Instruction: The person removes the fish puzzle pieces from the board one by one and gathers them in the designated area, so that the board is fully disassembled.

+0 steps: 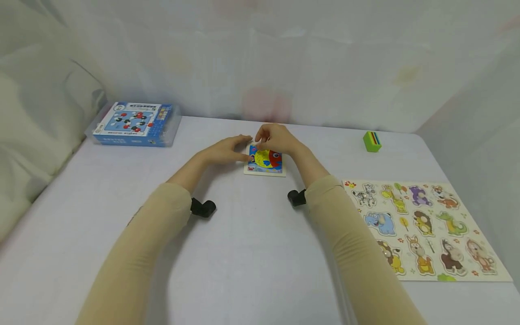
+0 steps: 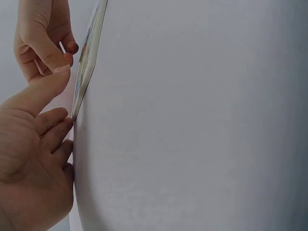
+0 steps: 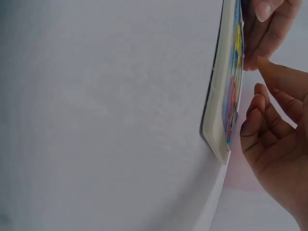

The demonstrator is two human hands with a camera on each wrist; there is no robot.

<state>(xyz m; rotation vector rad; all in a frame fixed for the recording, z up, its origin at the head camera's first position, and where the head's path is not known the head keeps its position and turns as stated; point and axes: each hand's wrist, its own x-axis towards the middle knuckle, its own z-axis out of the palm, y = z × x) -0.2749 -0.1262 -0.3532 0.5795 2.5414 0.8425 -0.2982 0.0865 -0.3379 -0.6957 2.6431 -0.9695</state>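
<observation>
A small square fish puzzle (image 1: 270,169) with a pale wooden rim lies flat on the white table, its yellow, red and blue fish facing up. At its left edge my left hand (image 1: 222,151) is spread, with relaxed fingers and the thumb reaching over the picture's left side. My right hand (image 1: 280,139) bends over the upper left part of the puzzle with curled fingers. In the right wrist view the right hand (image 3: 284,139) has its thumb and fingers bent beside the board (image 3: 219,106); whether they pinch a piece cannot be made out.
A clear plastic case (image 1: 134,125) with a blue molecule-model label stands at the back left. A green striped block (image 1: 371,141) sits at the back right. An animal knob puzzle board (image 1: 436,243) lies at right, partly under the right sleeve (image 1: 345,230). White cloth hangs behind.
</observation>
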